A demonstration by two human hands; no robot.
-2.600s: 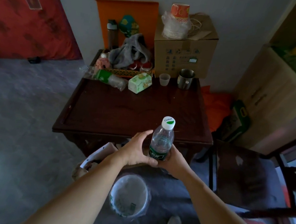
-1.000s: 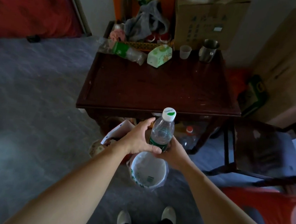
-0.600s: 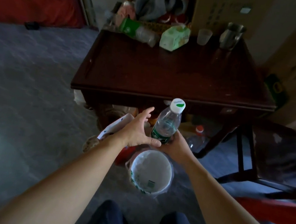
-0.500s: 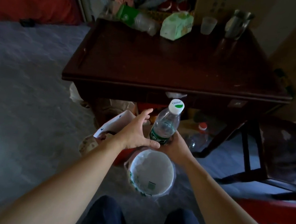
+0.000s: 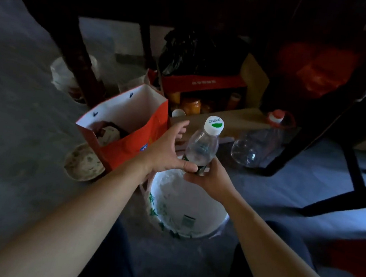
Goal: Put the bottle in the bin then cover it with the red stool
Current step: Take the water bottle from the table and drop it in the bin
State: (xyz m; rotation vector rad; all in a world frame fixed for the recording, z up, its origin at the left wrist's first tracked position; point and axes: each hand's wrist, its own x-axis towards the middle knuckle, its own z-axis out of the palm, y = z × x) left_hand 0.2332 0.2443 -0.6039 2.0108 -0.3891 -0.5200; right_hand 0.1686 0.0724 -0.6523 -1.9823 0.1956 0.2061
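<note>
Currently, notes by item, floor level under the table:

Bottle (image 5: 202,145): clear plastic, white cap with green mark, near upright with the cap tilted slightly away; held in the air over the far rim of the bin, base not yet inside.

Bin (image 5: 210,213): white, lined, mouth open upward; stands on the floor between the person's knees, interior looks empty apart from print on the liner.

Right hand (image 5: 212,179): fingers closed around the bottle's lower body from below and the right; this hand carries the weight. Grip low, probably so the base can go down into the bin first.

Left hand (image 5: 165,150): mostly open, fingers spread and extended past the bottle's left side; thumb (image 5: 189,166) pressed to the label band near the base. Judged a steadying contact, not a full grasp.

Step in hand: lowering the bottle into the bin; first half of the task not complete.

Red stool (image 5: 354,258): only a dim red patch at the lower right edge, likely the stool; too dark to confirm. Not touched by either hand.

Nearby clutter: orange paper bag (image 5: 130,139) just left of the bin, touching or nearly so; empty clear jug (image 5: 256,143) with red cap lying beyond the bin to the right; small bowl (image 5: 84,164) on the floor at the bag's left.

Risk: a released bottle could clip the far rim and tip out toward the jug.
</note>
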